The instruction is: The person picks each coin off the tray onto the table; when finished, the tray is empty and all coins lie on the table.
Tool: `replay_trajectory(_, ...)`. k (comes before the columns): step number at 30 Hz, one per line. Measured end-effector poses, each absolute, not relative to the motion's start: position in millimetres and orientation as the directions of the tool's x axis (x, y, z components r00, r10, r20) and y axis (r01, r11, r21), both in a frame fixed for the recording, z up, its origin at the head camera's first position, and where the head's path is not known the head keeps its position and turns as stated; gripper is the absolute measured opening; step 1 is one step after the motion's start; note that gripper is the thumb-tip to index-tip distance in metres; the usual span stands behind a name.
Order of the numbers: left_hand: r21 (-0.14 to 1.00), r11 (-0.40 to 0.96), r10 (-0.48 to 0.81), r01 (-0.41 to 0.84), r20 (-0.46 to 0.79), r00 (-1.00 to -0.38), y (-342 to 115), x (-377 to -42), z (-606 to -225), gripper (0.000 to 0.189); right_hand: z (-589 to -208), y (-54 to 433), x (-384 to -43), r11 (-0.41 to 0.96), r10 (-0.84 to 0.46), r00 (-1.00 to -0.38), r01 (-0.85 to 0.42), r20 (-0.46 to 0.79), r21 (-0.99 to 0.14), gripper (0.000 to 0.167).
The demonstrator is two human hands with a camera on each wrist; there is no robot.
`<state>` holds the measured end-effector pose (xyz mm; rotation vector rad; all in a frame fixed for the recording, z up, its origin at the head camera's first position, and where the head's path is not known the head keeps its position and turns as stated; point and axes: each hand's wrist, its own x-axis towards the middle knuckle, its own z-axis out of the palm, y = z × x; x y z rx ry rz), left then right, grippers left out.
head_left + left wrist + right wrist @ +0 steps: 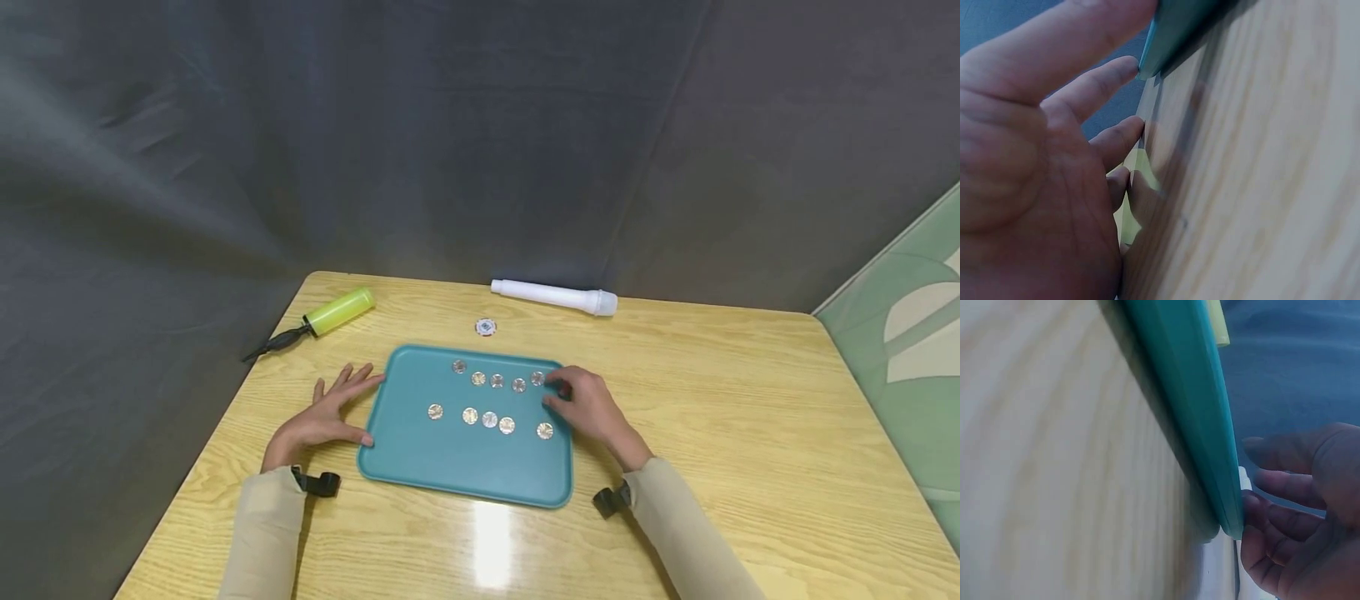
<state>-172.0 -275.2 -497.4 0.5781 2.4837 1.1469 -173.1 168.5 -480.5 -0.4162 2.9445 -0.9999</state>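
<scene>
A teal tray (465,467) lies on the wooden table with several shiny coins on it in two loose rows. My left hand (326,421) is spread at the tray's left rim, thumb and index fingertip touching it, other fingers splayed over the table. At the tray's right side is my right hand (588,406), with thumb and index apart and the other fingers bent inward. Its index fingertip is right beside the rightmost coin (537,377) of the far row; below it lies a coin (544,431) of the near row. In the right wrist view, nothing shows between thumb and fingers.
Behind the tray lies a white poker chip (486,327) with red edge marks. A white microphone (551,296) is near the table's back edge. At the back left rests a yellow-green hand pump (341,312) with a black nozzle. A dark curtain (465,142) hangs behind the table.
</scene>
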Motion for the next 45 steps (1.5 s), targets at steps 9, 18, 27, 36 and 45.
replay_trajectory(9,0.777,0.592,0.494,0.214,-0.139,-0.858,-274.3,-171.0,-496.8,0.102,-484.9,159.3,-187.5,0.767,-0.199,-0.978,-0.199,0.069,-0.61,0.028)
replay_trajectory(18,0.774,0.596,0.49,0.213,-0.141,-0.86,-274.2,-172.4,-496.8,0.102,-487.9,153.0,-200.3,0.754,-0.147,-0.987,-0.152,0.062,-0.639,0.026)
replay_trajectory(27,0.781,0.59,0.487,0.204,-0.144,-0.861,-273.6,-172.0,-494.8,0.103,-491.6,149.8,-204.3,0.765,-0.115,-0.992,-0.123,0.054,-0.632,0.02)
replay_trajectory(36,0.775,0.598,0.484,0.203,-0.147,-0.863,-275.2,-171.3,-497.3,0.102,-491.4,146.6,-205.7,0.772,-0.098,-0.994,-0.108,0.05,-0.626,0.015)
replay_trajectory(45,0.776,0.599,0.48,0.2,-0.149,-0.864,-275.3,-171.5,-496.6,0.102,-490.0,146.2,-206.7,0.79,-0.108,-0.993,-0.12,0.057,-0.601,0.018)
